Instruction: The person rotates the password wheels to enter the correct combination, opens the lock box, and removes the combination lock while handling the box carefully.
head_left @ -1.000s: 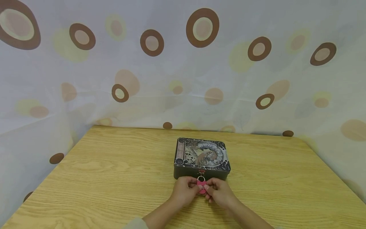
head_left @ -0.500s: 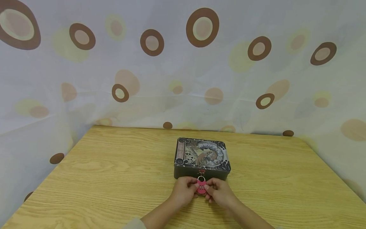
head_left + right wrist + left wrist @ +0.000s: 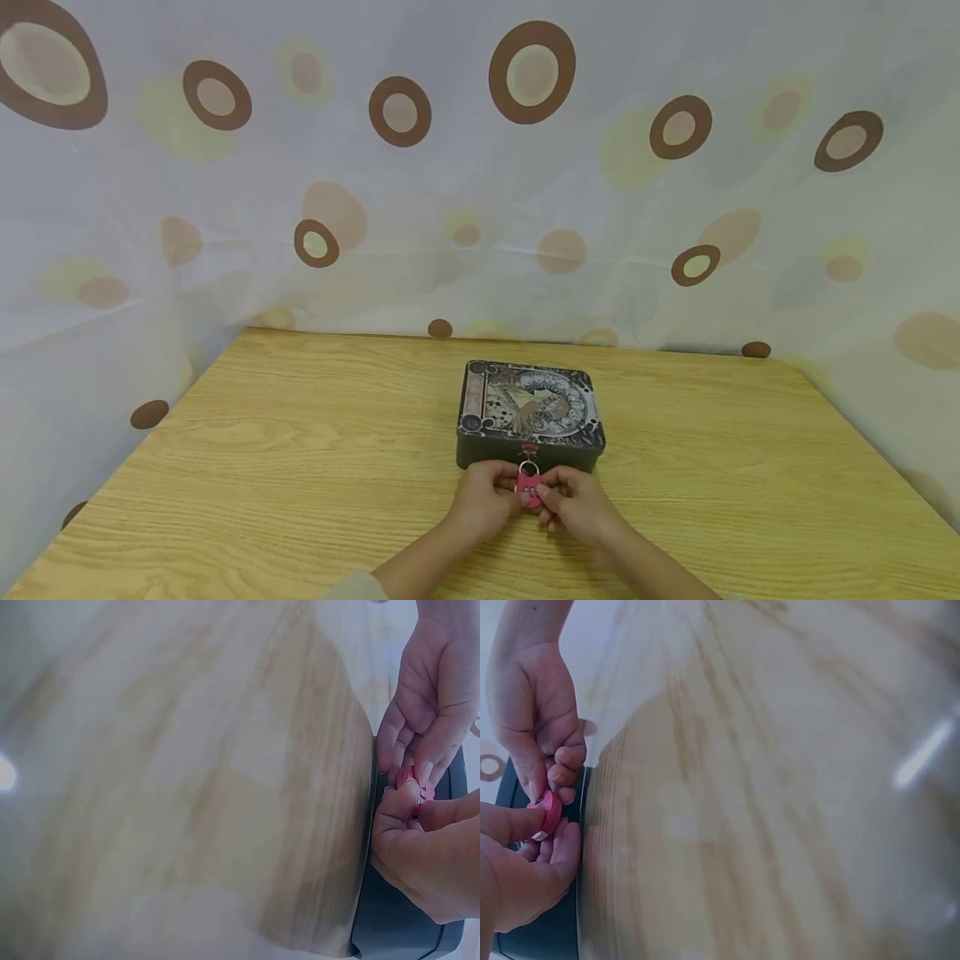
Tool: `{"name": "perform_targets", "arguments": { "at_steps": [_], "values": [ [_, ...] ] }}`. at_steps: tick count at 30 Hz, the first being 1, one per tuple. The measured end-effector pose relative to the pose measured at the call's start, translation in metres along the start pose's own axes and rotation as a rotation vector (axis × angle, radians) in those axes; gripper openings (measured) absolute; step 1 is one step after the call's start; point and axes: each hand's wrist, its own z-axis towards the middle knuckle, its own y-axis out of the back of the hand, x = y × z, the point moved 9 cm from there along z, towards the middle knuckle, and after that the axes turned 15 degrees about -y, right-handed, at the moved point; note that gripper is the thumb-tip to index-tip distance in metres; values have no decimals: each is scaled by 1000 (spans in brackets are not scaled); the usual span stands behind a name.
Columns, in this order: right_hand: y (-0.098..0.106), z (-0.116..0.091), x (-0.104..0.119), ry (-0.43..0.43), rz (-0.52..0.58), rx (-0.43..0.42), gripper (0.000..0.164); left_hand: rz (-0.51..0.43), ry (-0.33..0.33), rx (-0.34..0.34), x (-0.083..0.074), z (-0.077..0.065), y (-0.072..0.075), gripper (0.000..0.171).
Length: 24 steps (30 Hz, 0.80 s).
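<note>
A pink combination padlock (image 3: 529,492) with number dials hangs by its silvery shackle at the front clasp (image 3: 529,451) of a dark tin box (image 3: 534,408) with an ornate printed lid. My left hand (image 3: 482,498) pinches the padlock's left side, thumb on its face near the dials. From the right, my right hand (image 3: 579,502) pinches the other side between thumb and fingers. In the left wrist view the pink padlock (image 3: 549,813) shows edge-on between both hands. Fingers partly cover the padlock (image 3: 421,790) in the right wrist view. The box lid is down.
The box stands on a wood-grain table (image 3: 300,433). Behind the table and at its sides hangs a pale curtain (image 3: 465,167) with brown and yellow circles.
My left thumb has shifted over the padlock's face, off the dials and back near them, and the padlock has tilted slightly. My right hand and the box have stayed in place.
</note>
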Motion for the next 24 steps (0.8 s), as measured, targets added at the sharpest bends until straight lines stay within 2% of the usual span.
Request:
{"name": "perform_targets", "arguments": {
  "at_steps": [10, 16, 24],
  "values": [
    [1, 0, -1, -19, 12, -12, 13, 24, -13, -12, 0, 1, 1, 21],
    [1, -1, 0, 1, 5, -11, 13, 48, -10, -13, -2, 0, 2, 19],
    [1, 0, 0, 7, -1, -12, 13, 89, -41, -17, -1, 1, 1, 16]
  ]
}}
